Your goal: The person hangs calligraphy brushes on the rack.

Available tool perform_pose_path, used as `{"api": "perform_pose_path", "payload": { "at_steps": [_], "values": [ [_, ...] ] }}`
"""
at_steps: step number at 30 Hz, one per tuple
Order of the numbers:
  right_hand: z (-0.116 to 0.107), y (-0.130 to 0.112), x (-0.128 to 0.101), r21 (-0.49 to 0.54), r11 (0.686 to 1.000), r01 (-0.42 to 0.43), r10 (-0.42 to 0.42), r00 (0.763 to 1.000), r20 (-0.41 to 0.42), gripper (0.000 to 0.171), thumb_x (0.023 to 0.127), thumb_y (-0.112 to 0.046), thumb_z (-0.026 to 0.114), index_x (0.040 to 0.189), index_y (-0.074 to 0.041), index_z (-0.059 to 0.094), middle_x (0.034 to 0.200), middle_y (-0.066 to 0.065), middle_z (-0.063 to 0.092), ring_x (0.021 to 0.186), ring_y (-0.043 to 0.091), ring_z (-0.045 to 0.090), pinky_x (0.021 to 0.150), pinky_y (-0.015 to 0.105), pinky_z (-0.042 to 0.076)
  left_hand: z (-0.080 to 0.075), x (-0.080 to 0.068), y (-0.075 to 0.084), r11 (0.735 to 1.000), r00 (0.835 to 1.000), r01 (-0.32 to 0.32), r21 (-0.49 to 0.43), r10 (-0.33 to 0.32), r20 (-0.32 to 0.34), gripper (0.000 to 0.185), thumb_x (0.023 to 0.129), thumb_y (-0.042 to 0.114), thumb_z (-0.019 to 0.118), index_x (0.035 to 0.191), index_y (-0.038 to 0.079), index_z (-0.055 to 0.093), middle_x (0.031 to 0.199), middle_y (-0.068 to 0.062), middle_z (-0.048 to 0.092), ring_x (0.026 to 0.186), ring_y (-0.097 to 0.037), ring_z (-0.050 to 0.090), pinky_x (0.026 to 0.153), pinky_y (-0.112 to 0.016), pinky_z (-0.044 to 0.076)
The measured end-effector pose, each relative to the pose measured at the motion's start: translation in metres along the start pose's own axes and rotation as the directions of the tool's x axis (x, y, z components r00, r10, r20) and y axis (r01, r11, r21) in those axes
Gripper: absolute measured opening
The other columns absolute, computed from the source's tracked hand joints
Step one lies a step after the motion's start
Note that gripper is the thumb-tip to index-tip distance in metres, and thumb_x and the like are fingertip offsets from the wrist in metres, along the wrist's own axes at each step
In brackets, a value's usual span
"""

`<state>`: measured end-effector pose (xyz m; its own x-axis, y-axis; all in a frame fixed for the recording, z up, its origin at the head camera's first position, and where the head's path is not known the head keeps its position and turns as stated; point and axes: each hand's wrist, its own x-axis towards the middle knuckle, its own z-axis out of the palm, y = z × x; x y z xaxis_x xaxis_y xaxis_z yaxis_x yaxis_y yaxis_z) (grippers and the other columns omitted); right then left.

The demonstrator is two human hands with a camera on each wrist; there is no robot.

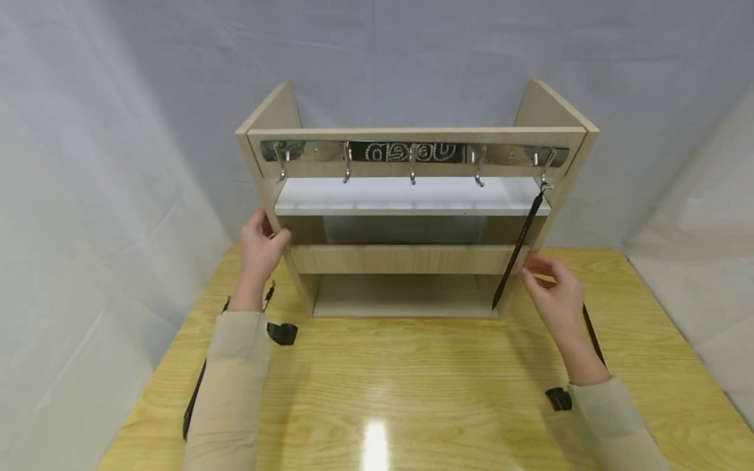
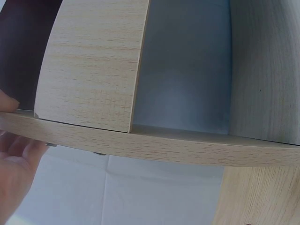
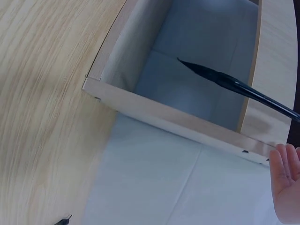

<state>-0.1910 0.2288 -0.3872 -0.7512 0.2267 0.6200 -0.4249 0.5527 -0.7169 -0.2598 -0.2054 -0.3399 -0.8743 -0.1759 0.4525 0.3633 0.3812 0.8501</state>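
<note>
Rack (image 1: 406, 258) stands at table's (image 1: 377, 392) 12 o'clock; left hand (image 1: 261, 245) curls round its left panel, right hand (image 1: 550, 288) hovers fingers spread by the hanging brush (image 1: 518, 248); judged steadying step, next needs a gentle right-side grip.

Wooden table (image 1: 412, 379) under grey backdrop (image 1: 412, 52); two black clips (image 1: 283, 333) lying.

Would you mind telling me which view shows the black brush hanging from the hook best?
The head view: the brush shows whole, hanging from the rightmost hook down past the shelf, beside the right hand. The right wrist view shows only its pointed tip and part of the handle. The left wrist view shows none of it.
</note>
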Motion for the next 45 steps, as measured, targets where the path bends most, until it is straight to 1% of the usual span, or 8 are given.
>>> {"api": "perform_pose_path", "payload": {
  "at_steps": [9, 13, 18, 24, 29, 40, 42, 45],
  "values": [
    [-0.010, 0.005, -0.002, -0.025, 0.999, -0.038, 0.038, 0.999, 0.001, 0.024, 0.075, 0.008, 0.062, 0.098, 0.010, 0.058, 0.089, 0.021, 0.061, 0.076, -0.008, 0.051, 0.065, 0.005, 0.043, 0.001, 0.001, 0.000, 1.000, 1.000, 0.002, 0.015, -0.002, 0.007, 0.037, 0.077, -0.002, 0.050, 0.114, 0.000, 0.053, 0.099, -0.019, 0.057, 0.076, -0.015, 0.049, 0.066, -0.022, 0.045],
    [-0.014, 0.010, -0.003, -0.045, 0.998, -0.039, 0.038, 0.999, -0.010, 0.022, 0.074, 0.008, 0.062, 0.096, 0.008, 0.059, 0.088, 0.013, 0.061, 0.076, -0.008, 0.051, 0.064, 0.005, 0.044, 0.002, 0.001, 0.002, 1.000, 1.000, 0.015, 0.014, -0.015, 0.003, 0.037, 0.076, -0.002, 0.051, 0.113, -0.001, 0.053, 0.099, -0.020, 0.056, 0.076, -0.015, 0.049, 0.064, -0.021, 0.044],
    [-0.021, 0.017, -0.006, -0.068, 0.997, -0.036, 0.036, 0.999, -0.007, 0.022, 0.075, 0.007, 0.063, 0.097, 0.008, 0.059, 0.088, 0.014, 0.061, 0.076, -0.009, 0.051, 0.064, 0.005, 0.044, 0.002, 0.001, 0.005, 0.999, 0.999, 0.037, -0.007, -0.037, 0.003, 0.040, 0.075, -0.004, 0.051, 0.115, -0.002, 0.052, 0.102, -0.017, 0.057, 0.083, -0.016, 0.053, 0.072, -0.025, 0.047],
    [-0.032, 0.023, -0.009, -0.094, 0.994, -0.046, 0.047, 0.999, 0.002, 0.022, 0.075, 0.007, 0.062, 0.097, 0.008, 0.059, 0.085, -0.002, 0.060, 0.075, -0.011, 0.050, 0.064, 0.004, 0.043, 0.002, -0.001, 0.007, 0.999, 0.999, 0.051, -0.008, -0.051, -0.001, 0.042, 0.075, -0.005, 0.051, 0.117, -0.003, 0.051, 0.105, -0.018, 0.057, 0.087, -0.020, 0.055, 0.073, -0.026, 0.049],
    [-0.041, 0.028, -0.011, -0.129, 0.990, -0.057, 0.062, 0.997, 0.037, 0.024, 0.076, 0.006, 0.062, 0.099, 0.009, 0.058, 0.091, 0.022, 0.060, 0.076, -0.014, 0.048, 0.064, 0.002, 0.041, 0.002, -0.001, 0.010, 0.998, 0.999, 0.048, 0.032, -0.047, -0.028, 0.033, 0.077, 0.000, 0.055, 0.110, -0.004, 0.055, 0.096, -0.019, 0.059, 0.075, -0.014, 0.053, 0.062, -0.019, 0.047],
    [-0.060, 0.038, -0.015, -0.185, 0.977, -0.108, 0.135, 0.982, 0.136, 0.028, 0.081, -0.007, 0.062, 0.104, 0.008, 0.056, 0.097, 0.020, 0.059, 0.081, -0.014, 0.046, 0.066, 0.001, 0.039, -0.002, 0.002, 0.018, 0.995, 0.997, 0.074, 0.072, -0.072, -0.028, 0.032, 0.080, 0.005, 0.057, 0.110, -0.007, 0.056, 0.097, -0.021, 0.061, 0.073, -0.012, 0.054, 0.063, -0.018, 0.047],
    [-0.064, 0.048, -0.016, -0.175, 0.977, -0.125, 0.153, 0.976, 0.156, 0.031, 0.082, -0.011, 0.062, 0.106, 0.007, 0.056, 0.100, 0.022, 0.057, 0.083, -0.010, 0.048, 0.066, 0.002, 0.040, -0.002, 0.002, 0.018, 0.995, 0.997, 0.068, 0.078, -0.066, -0.029, 0.031, 0.080, 0.005, 0.057, 0.108, -0.007, 0.056, 0.095, -0.021, 0.061, 0.071, -0.011, 0.053, 0.061, -0.017, 0.046],
    [-0.070, 0.094, -0.019, -0.130, 0.980, -0.152, 0.172, 0.973, 0.156, 0.033, 0.081, -0.016, 0.065, 0.109, 0.000, 0.058, 0.103, 0.015, 0.059, 0.087, -0.001, 0.053, 0.067, 0.006, 0.043, -0.002, 0.002, 0.017, 0.994, 0.998, 0.058, 0.089, -0.057, -0.017, 0.030, 0.080, 0.005, 0.057, 0.107, -0.008, 0.056, 0.094, -0.022, 0.061, 0.071, -0.010, 0.054, 0.061, -0.016, 0.046]
  ]
}}
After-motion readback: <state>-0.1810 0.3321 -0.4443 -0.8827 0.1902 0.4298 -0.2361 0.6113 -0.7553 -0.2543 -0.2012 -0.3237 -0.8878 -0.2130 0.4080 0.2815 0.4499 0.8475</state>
